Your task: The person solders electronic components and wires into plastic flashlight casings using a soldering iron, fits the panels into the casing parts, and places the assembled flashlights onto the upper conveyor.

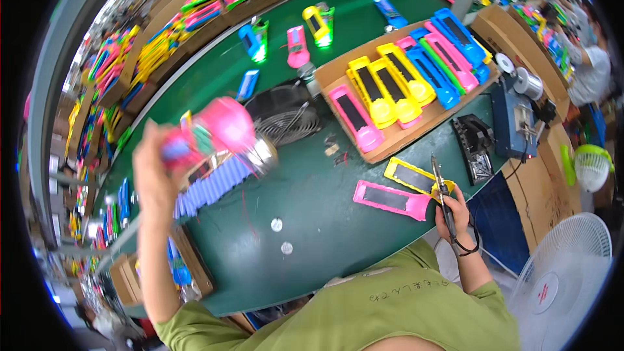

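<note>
My left hand (155, 166) is raised over the left side of the green table, closed on a pink plastic housing (229, 123). Motion blurs the housing, and a green part shows inside it. Below it lies a row of purple-blue battery cells (211, 190), with thin red wires nearby. In my right hand (457, 213), near the front edge, is a soldering iron (441, 185), its tip pointing away from me. Right beside it, a yellow housing (406, 174) and a pink housing shell (387, 199), each with a dark panel, lie on the table.
A carton (325, 78) of coloured housings stands at the back right. Near it are a soldering station (510, 123), a solder spool (528, 84) and a black iron holder (474, 146). A black fan (283, 114) sits mid-table. Two small discs (277, 225) lie in front.
</note>
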Demonstrator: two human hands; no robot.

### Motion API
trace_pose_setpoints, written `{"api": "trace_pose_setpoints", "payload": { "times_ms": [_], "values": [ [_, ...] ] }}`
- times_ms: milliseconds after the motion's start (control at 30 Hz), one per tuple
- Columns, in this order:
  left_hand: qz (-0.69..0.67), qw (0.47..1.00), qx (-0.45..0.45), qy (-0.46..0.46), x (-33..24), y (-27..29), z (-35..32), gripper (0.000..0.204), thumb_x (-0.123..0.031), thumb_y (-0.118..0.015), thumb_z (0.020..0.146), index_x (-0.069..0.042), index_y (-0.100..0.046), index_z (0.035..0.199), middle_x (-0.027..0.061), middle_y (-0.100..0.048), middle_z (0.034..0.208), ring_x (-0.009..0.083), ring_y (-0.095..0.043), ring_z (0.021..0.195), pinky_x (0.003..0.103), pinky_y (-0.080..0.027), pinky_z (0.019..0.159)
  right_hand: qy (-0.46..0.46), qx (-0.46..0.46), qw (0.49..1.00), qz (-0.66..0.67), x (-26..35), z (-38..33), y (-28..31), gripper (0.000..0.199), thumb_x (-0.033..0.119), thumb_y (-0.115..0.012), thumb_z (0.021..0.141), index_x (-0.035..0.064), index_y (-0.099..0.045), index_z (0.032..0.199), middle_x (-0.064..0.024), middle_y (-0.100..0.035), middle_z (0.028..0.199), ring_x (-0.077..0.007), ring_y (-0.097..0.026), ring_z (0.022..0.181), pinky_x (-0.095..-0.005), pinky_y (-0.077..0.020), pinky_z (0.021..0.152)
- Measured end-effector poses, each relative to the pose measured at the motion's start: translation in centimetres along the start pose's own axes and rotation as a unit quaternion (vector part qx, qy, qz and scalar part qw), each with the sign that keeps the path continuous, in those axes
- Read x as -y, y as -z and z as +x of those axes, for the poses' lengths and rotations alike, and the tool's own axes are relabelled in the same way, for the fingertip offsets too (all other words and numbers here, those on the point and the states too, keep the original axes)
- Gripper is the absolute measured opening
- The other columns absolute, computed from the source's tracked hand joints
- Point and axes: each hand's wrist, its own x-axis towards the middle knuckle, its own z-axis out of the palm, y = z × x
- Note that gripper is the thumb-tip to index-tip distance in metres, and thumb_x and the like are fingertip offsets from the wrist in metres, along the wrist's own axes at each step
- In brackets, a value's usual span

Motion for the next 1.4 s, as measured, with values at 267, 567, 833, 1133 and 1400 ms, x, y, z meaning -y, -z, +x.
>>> {"api": "trace_pose_setpoints", "payload": {
  "times_ms": [267, 567, 833, 1133, 1400],
  "values": [
    [-0.017, 0.989, 0.14, -0.041, -11.3, -11.0, -22.3, 0.076, -0.023, -0.075, 0.061, -0.001, -0.04, 0.125, 0.0134, -0.051, 0.109, 0.0307, -0.049, 0.1, 0.046, -0.036, 0.088, -0.038, -0.042, 0.996, 0.066, -1.2, -0.4, -0.3, 0.031, -0.006, -0.066, 0.071, 0.0051, -0.057, 0.098, -0.019, -0.064, 0.093, -0.0305, -0.064, 0.087, -0.033, -0.0498, 0.076],
    [-0.212, 0.971, 0.103, -0.044, -14.6, -9.8, -18.3, 0.034, -0.009, -0.072, 0.062, -0.013, -0.065, 0.095, 0.0057, -0.055, 0.098, 0.0268, -0.048, 0.096, 0.04, -0.04, 0.079, -0.021, 0.064, 0.972, 0.223, 7.8, 3.4, -1.9, 0.03, -0.007, -0.059, 0.071, 0.0065, -0.059, 0.097, -0.0159, -0.065, 0.089, -0.0275, -0.064, 0.087, -0.0291, -0.0495, 0.075],
    [-0.179, 0.966, 0.122, -0.14, -15.0, -12.1, -17.2, 0.012, -0.009, -0.059, 0.069, -0.006, -0.063, 0.081, 0.0106, -0.054, 0.094, 0.0257, -0.051, 0.087, 0.036, -0.04, 0.075, 0.111, 0.192, 0.96, 0.173, 8.0, 3.8, -4.5, 0.043, 0.0, -0.055, 0.074, 0.0083, -0.05, 0.117, -0.0129, -0.06, 0.105, -0.0343, -0.057, 0.098, -0.0409, -0.0452, 0.087],
    [-0.626, 0.668, -0.176, 0.362, -15.5, -13.6, -21.0, 0.013, 0.007, -0.057, 0.08, 0.005, -0.064, 0.091, 0.0087, -0.057, 0.097, 0.0153, -0.058, 0.083, 0.027, -0.047, 0.073, 0.091, 0.328, 0.889, 0.306, 7.3, 2.9, -3.7, 0.038, 0.0, -0.055, 0.078, 0.0065, -0.05, 0.115, -0.0167, -0.059, 0.102, -0.0301, -0.061, 0.092, -0.0331, -0.0493, 0.076],
    [-0.048, 0.992, 0.109, 0.046, -10.1, -13.0, -18.1, 0.005, -0.01, -0.057, 0.073, -0.01, -0.062, 0.072, 0.006, -0.053, 0.072, 0.0248, -0.052, 0.077, 0.039, -0.037, 0.074, 0.245, 0.179, 0.923, 0.237, 8.7, 6.3, -4.4, 0.041, 0.002, -0.069, 0.069, 0.0069, -0.053, 0.107, -0.0082, -0.063, 0.079, -0.0235, -0.062, 0.073, -0.0404, -0.0486, 0.082]
  ]
}}
